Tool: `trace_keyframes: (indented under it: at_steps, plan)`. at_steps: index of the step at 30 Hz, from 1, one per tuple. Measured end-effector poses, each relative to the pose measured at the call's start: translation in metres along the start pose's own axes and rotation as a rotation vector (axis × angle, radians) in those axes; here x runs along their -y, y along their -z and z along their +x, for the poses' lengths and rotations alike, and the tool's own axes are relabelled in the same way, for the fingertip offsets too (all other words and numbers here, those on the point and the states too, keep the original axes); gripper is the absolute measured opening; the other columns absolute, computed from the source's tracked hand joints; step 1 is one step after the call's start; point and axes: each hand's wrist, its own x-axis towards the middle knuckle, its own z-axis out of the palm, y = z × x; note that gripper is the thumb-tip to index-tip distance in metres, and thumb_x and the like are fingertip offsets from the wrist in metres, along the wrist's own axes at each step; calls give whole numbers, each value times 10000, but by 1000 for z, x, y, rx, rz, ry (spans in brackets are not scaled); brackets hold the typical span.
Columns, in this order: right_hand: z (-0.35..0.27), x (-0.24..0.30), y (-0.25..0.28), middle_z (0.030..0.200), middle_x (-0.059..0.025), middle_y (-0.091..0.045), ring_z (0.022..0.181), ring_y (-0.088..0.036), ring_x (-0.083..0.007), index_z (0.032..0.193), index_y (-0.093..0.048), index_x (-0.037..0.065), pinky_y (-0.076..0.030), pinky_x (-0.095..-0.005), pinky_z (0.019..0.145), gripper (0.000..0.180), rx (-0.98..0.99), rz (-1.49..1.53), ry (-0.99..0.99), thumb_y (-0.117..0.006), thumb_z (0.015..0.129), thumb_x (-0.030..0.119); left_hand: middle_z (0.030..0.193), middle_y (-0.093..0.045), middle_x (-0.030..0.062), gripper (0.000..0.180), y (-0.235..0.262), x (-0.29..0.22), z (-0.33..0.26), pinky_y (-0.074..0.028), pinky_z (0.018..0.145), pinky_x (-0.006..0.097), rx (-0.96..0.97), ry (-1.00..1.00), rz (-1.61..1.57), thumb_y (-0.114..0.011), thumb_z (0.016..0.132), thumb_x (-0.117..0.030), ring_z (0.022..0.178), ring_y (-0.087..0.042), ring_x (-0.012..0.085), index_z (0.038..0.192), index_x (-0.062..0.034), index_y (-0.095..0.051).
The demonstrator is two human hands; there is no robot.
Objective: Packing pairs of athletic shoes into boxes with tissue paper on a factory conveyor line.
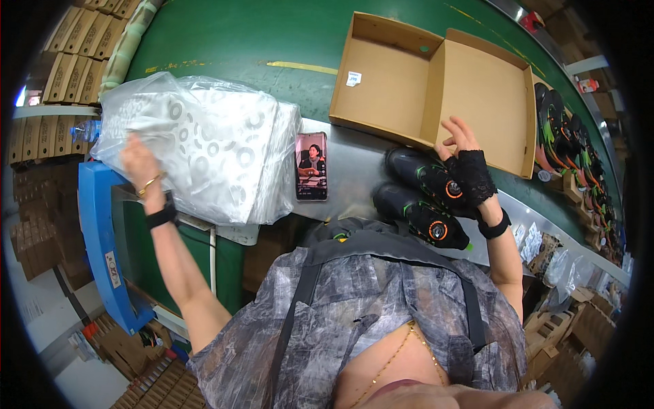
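Note:
My left hand (139, 162), smeared by motion, is over the left side of a stack of white patterned wrapping paper (218, 140) in a clear plastic bag (133, 102). Whether its fingers grip the sheet or the plastic I cannot make out. My right hand (469, 163), in a black lace fingerless glove, has its fingers apart at the near edge of an opened brown cardboard shoebox (388, 61). Under and beside that hand lie two black shoes with green trim and orange-ringed dials, the farther shoe (422, 174) partly covered by it and the nearer shoe (409, 213) in front.
Between the paper stack and the shoes lies a phone (312, 167) with a lit screen. More dark shoes (569, 136) line the green table (225, 41) at the right. A blue frame (102, 238) stands at the left, near a plastic bottle (85, 131) and stacked brown boxes (75, 78).

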Motion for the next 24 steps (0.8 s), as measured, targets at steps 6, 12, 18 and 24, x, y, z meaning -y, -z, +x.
trace_keyframes:
  at_steps: [6, 12, 18, 24]
  plan:
    - [10, 67, -2, 1225, -180, -391, 1080, -443, -270, 1279, -287, 46, -374, -331, 898, 795, 205, 103, 459, -720, 640, 239, 1121, -489, 191, 307, 30, -147, -21, -385, 844, 334, -117, -746, 2, -361, 875, -44, 994, -486, 284, 1152, 68, -432]
    - [39, 66, -15, 1147, -100, -476, 1025, -462, -168, 1201, -390, 10, -387, -306, 871, 447, -178, 884, 118, -539, 794, 118, 1028, -515, 221, 473, -45, -354, -100, -410, 769, 351, 610, -584, -1148, -465, 857, -167, 925, -512, 291, 1243, 62, -315]
    - [42, -122, 42, 1041, -90, -539, 967, -501, -172, 1148, -456, 30, -399, -319, 850, 323, -839, 776, -65, -390, 855, 148, 1203, -400, 212, 524, -97, -401, -123, -296, 912, 460, 306, -1059, -630, -544, 801, -347, 1132, -372, 355, 1235, -85, -414]
    - [-39, -185, 129, 1102, -100, -521, 992, -504, -227, 1177, -438, 36, -385, -344, 873, 388, -1322, 919, -138, -364, 871, 262, 1306, -287, 205, 525, -186, -311, -85, -196, 903, 629, 630, -862, 188, -452, 785, -514, 1227, -230, 383, 1191, -181, -458]
